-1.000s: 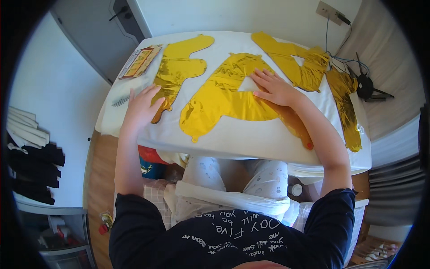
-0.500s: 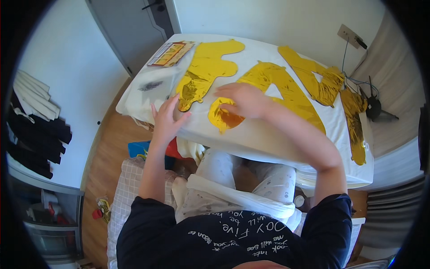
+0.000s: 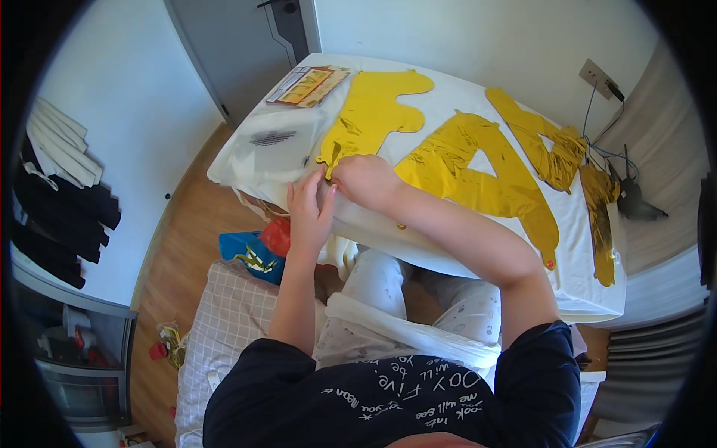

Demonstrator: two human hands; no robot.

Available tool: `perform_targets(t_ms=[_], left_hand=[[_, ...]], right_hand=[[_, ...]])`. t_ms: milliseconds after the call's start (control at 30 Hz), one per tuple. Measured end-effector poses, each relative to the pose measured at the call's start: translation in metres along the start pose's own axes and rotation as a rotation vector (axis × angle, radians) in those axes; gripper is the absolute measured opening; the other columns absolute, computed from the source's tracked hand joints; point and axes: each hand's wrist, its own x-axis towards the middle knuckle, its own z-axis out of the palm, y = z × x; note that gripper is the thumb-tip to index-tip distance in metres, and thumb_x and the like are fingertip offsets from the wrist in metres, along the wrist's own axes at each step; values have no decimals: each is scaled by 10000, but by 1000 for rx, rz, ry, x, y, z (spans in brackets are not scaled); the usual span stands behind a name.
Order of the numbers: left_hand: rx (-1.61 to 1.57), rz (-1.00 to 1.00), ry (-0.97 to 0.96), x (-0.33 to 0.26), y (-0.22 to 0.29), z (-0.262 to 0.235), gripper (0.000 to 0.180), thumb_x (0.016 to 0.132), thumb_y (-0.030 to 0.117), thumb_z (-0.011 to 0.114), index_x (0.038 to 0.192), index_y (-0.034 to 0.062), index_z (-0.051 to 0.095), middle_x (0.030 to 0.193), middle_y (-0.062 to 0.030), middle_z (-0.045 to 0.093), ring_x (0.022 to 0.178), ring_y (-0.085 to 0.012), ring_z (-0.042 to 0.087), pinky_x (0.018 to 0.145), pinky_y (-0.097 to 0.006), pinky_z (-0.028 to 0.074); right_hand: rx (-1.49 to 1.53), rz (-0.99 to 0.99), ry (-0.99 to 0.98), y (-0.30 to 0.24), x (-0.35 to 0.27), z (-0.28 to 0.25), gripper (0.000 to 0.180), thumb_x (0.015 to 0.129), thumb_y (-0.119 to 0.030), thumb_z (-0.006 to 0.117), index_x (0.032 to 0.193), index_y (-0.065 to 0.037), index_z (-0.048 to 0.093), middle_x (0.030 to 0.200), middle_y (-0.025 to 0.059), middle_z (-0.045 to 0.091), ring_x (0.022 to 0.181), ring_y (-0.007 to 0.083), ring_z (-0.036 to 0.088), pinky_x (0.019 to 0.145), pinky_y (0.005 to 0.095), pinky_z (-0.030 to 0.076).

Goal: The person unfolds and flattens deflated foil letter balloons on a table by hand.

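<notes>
A flat gold foil balloon (image 3: 375,104), letter-shaped with two arms, lies on the white-covered table. My right hand (image 3: 366,181) is closed at its near end, with the fingers curled over the foil edge. Close beside it, my left hand (image 3: 308,209) has its thumb apart from the fingers, and its fingertips are by the same corner of the balloon. A second gold foil balloon (image 3: 448,160), with a triangular gap, lies to the right, partly under my right forearm.
Two more gold foil balloons (image 3: 553,149) (image 3: 601,235) lie along the right side. A printed package (image 3: 308,86) and a clear plastic bag (image 3: 265,149) are at the table's left. A black device (image 3: 635,196) with cables stands by the right wall. Blue bag (image 3: 250,254) sits below.
My right hand has moved left from the second balloon to the near end of the first. My left hand has come close to it. The whole view has shifted slightly.
</notes>
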Motion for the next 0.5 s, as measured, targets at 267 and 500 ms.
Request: perform_targets(t_ms=[267, 500], left_hand=[[-14, 59, -4, 4, -5, -12, 431, 986, 230, 649, 1374, 52, 591, 1314, -143, 662, 1243, -307, 602, 1194, -535, 272], [65, 87, -49, 1, 6, -15, 449, 980, 249, 645, 1388, 69, 591, 1308, -147, 656, 1248, -303, 591, 1173, -512, 301]], right_hand=[[254, 155, 55, 0, 14, -6, 165, 869, -173, 681, 923, -35, 755, 895, 160, 741, 866, 344, 716, 768, 449, 571], [710, 334, 84, 19, 13, 2, 222, 842, -212, 793, 927, -11, 752, 900, 148, 755, 797, 257, 723, 754, 363, 560]])
